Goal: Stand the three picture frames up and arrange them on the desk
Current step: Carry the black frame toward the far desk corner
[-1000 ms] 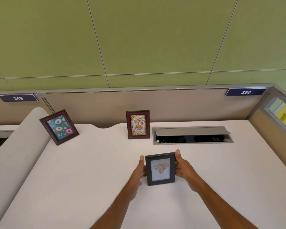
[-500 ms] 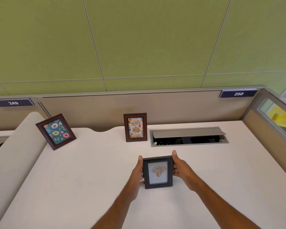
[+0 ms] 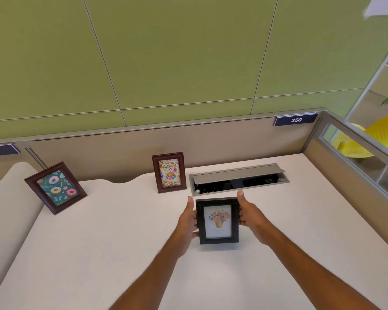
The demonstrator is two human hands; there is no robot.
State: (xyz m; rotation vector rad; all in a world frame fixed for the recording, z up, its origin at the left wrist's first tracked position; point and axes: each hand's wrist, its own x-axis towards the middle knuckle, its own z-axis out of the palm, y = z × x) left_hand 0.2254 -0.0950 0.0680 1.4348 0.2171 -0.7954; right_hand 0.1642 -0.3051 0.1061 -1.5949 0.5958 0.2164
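Black frame [image 3: 217, 221], flower print, lower centre, long axis vertical, upright between both hands. Left hand [image 3: 188, 222] grips its left edge, right hand [image 3: 250, 217] its right edge, thumbs up by the top corners. Can't tell if the bottom edge touches the desk [image 3: 99, 242]. Cable tray [image 3: 239, 179] sits just behind it. Birthday frame [image 3: 169, 172] stands mid-picture, doughnut frame [image 3: 55, 187] centre left, both already up. Likely last placement.

Office cubicle: white desk [image 3: 103, 253], beige partition [image 3: 211, 144] along its back edge, number plate "250" [image 3: 295, 119], open cable hatch [image 3: 239, 179], green wall panels [image 3: 177, 52].
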